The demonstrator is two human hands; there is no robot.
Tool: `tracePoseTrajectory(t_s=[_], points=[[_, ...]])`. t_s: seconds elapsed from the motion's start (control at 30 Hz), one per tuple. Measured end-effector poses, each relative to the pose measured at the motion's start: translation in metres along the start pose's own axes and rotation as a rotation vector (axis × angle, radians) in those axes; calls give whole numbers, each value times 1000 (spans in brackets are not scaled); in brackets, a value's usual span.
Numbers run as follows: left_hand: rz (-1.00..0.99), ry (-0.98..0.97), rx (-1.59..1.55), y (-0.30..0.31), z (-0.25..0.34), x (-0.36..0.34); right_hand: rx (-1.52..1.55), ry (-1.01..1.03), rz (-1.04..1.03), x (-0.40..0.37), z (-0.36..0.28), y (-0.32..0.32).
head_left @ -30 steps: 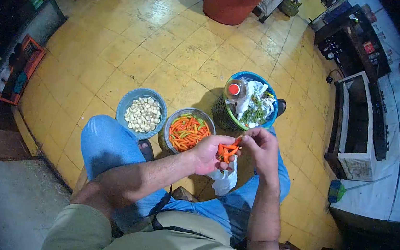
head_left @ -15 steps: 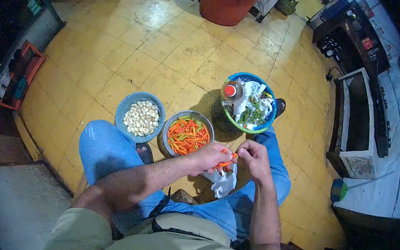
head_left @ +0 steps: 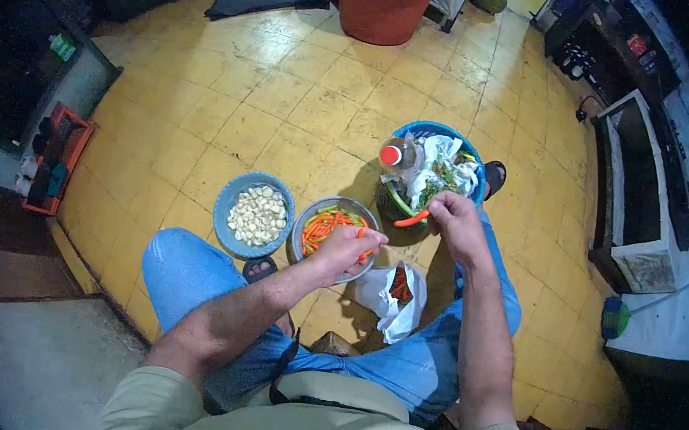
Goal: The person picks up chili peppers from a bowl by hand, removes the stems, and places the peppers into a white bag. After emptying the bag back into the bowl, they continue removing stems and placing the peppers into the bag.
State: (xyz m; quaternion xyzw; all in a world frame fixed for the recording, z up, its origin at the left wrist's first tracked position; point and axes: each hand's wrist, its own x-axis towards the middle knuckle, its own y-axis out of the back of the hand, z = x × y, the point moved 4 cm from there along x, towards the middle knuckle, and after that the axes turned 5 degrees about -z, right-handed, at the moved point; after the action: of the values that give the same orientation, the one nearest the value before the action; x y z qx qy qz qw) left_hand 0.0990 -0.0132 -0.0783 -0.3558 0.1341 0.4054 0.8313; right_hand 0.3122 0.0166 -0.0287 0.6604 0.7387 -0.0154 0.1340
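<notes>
My left hand [head_left: 344, 253] is closed around a few red chili peppers [head_left: 367, 255], over the near right rim of a grey bowl [head_left: 298, 247]. Orange, red and green chili peppers [head_left: 325, 226] fill that bowl. In the fingertips of my right hand [head_left: 459, 228] is one orange-red chili pepper [head_left: 412, 219], held by its end just in front of the waste basket [head_left: 430, 129]. Below and between my hands, a white plastic bag [head_left: 411, 314] stands open with darker red chili peppers [head_left: 401, 285] inside.
A blue bowl [head_left: 222, 232] of peeled garlic cloves [head_left: 258, 215] sits left of the chili bowl. Plastic, greens and a red-capped bottle [head_left: 392, 155] fill the basket. Farther off are a large red-brown tub [head_left: 381, 10], an orange crate [head_left: 73, 157] and a white-framed cabinet [head_left: 646, 265].
My hands have separated: the left moved left over the chili bowl, the right moved up toward the basket with one chili pepper. The white bag's open mouth now shows.
</notes>
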Motion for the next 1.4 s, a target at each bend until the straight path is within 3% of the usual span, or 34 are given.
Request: tracePoseTrajectory(t_s=[0.07, 0.13, 0.17, 0.2, 0.33, 0.4, 0.47, 0.53, 0.57, 0.77, 0.83, 0.87, 0.93, 0.97, 1.07, 1.13, 1.17, 1.3, 1.4], points=[[18, -46, 2, -8, 10, -7, 16, -46, -4, -8, 2, -14], [1, -33, 13, -8, 7, -7, -52, 68, 16, -13, 14, -25], [-23, -25, 23, -8, 5, -7, -128, 2, 6, -17, 23, -29], [-14, -16, 43, -8, 1, -8, 12, 48, -3, -28, 22, -47], [-53, -106, 317, -1, -10, -19, 11, 49, -16, -38, 27, -60], [74, -250, 577, 6, -7, -24, -56, 98, -2, -39, 27, -61], [143, -250, 644, 12, -8, -31, -185, 176, 213, -37, 15, -48], [336, -286, 730, 23, -6, -38, -249, 209, 323, -19, 28, -24], [353, -163, 585, 27, -5, -40, -293, 267, 402, -14, 24, -11], [500, -183, 493, 49, 3, -40, -260, 291, 430, 26, 44, 37], [491, -231, 405, 46, 10, -41, -729, 559, 682, 10, 26, 30], [497, -232, 399, 48, 12, -42, -729, 564, 675, 6, 25, 24], [375, -210, 150, 47, 12, -43, -359, 331, 375, 2, 30, 1], [261, -169, 53, 44, 13, -47, -319, 332, 276, -3, 26, -17], [178, -175, -6, 25, 21, -54, -204, 432, 51, -16, 24, -76], [188, -213, 60, 14, 24, -57, 11, 308, -36, -23, 21, -108], [197, -251, 128, 11, 24, -57, -53, 235, -63, -26, 18, -117], [205, -290, 191, 20, 18, -55, -46, 223, -122, -29, 19, -131], [184, -290, 228, 23, 18, -53, 133, 228, -139, -25, 19, -130]])
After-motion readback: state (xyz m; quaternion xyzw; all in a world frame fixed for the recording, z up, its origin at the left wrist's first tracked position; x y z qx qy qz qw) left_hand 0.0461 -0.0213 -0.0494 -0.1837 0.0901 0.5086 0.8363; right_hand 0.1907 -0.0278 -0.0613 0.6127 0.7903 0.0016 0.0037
